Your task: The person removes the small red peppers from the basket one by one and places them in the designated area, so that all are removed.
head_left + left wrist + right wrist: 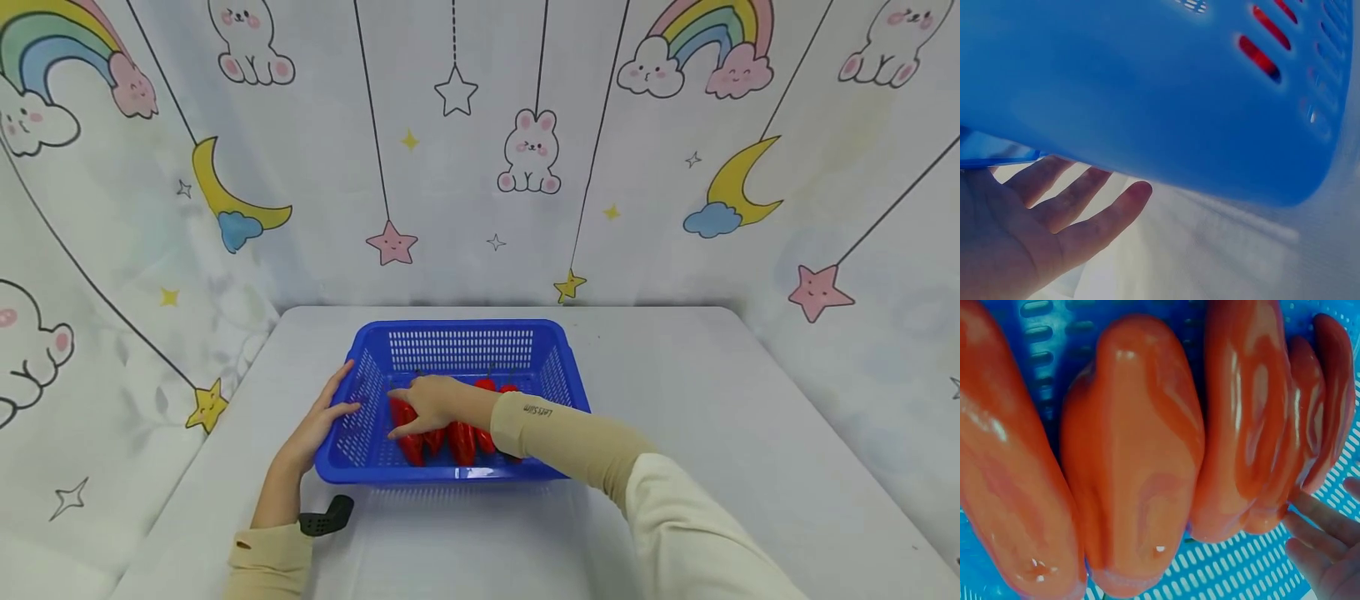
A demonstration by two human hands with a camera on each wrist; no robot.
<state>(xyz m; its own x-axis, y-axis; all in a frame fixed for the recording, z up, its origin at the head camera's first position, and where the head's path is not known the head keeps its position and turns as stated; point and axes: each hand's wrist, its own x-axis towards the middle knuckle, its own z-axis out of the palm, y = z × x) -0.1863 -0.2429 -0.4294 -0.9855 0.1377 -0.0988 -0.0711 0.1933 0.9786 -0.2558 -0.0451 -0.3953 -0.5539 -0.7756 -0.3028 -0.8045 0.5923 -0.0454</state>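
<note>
Several long, glossy red peppers (461, 443) lie side by side in a blue plastic basket (457, 475) with slotted walls. My left hand (318, 425) rests at the basket's left rim, its thumb over the edge. In the left wrist view, loosely extended fingers (1088, 234) lie by the blue wall. Above the peppers reaches my right hand (431, 402), fingers spread near the leftmost pepper (407, 429). In the right wrist view its fingertips (1310, 509) are beside the pepper ends; whether they touch is unclear. The right forearm hides some peppers.
The basket stands on a white table (660, 375). A patterned curtain (480, 183) with rabbits, stars and moons hangs behind and along the sides. At the left wrist a black device (327, 517) sticks out.
</note>
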